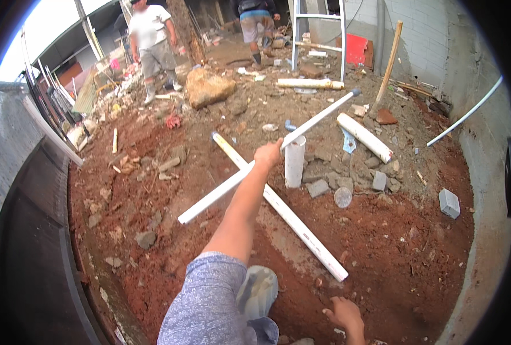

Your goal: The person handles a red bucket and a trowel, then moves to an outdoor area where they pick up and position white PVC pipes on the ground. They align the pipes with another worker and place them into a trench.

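Observation:
My left hand (pixel 268 153) is closed around a long white pipe (pixel 215 196) held diagonally, with a dark cap at its upper right end. It passes over a second long white pipe (pixel 307 233) lying on the reddish soil and beside a short, wide white pipe (pixel 294 167) standing upright. My right hand (pixel 343 316) is low at the right, fingers apart, holding nothing, above the soil.
Two people (pixel 150 49) (pixel 256 26) stand at the back, near a boulder (pixel 209 87) and a ladder (pixel 318 16). A block wall (pixel 468 149) runs along the right, a metal sheet (pixel 19 195) along the left. Rubble, loose pipes (pixel 364 137) and a wooden stake (pixel 390 63) surround me.

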A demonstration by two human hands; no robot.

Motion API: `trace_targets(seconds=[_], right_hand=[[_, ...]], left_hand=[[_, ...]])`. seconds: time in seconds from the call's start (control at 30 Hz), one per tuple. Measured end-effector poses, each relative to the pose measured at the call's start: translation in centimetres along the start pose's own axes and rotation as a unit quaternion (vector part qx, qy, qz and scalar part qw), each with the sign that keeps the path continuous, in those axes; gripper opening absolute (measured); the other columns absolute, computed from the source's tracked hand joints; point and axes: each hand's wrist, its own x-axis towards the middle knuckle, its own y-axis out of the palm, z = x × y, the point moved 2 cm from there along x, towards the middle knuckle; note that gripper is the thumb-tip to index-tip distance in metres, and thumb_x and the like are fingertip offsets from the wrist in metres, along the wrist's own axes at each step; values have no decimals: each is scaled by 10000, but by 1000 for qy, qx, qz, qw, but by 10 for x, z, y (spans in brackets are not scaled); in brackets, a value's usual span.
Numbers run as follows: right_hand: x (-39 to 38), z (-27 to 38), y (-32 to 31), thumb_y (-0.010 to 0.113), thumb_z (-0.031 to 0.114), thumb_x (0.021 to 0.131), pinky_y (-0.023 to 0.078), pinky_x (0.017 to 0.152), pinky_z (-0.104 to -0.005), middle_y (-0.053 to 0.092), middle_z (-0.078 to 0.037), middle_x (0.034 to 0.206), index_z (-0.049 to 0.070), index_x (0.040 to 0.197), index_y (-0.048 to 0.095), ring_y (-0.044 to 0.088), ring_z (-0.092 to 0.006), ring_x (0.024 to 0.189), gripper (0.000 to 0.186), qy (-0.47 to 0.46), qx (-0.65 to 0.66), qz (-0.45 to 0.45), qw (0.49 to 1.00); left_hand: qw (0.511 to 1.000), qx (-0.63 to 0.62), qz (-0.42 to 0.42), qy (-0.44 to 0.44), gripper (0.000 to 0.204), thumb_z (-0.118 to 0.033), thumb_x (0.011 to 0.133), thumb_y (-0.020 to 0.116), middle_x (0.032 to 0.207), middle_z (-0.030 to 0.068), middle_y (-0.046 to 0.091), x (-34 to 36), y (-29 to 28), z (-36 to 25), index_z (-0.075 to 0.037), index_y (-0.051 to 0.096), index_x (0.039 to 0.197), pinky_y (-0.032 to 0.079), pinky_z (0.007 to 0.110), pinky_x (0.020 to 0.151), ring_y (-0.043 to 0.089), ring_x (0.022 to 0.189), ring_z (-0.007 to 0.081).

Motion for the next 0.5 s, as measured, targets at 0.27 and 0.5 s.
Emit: trace_targets(seconds=[0.27,0.5], right_hand=[[16,2,10,677,378,908,496,970,-476,652,-234,1213,18,1321,570,618,-410,1140,557,-6,3,-34,999],[5,-1,3,679,322,915,501,952,-493,636,-228,1218,36,1291,578,620,-408,1129,484,-4,14,-24,1000]], left_hand=[[999,4,-10,-30,586,-185,949,564,1283,154,615,8,-4,-25,-307,403,1499,572,470,882,674,1117,363],[999,32,-20,-16,587,-178,937,562,1243,163,647,21,6,-25,-304,421,1493,562,475,900,683,1108,353]])
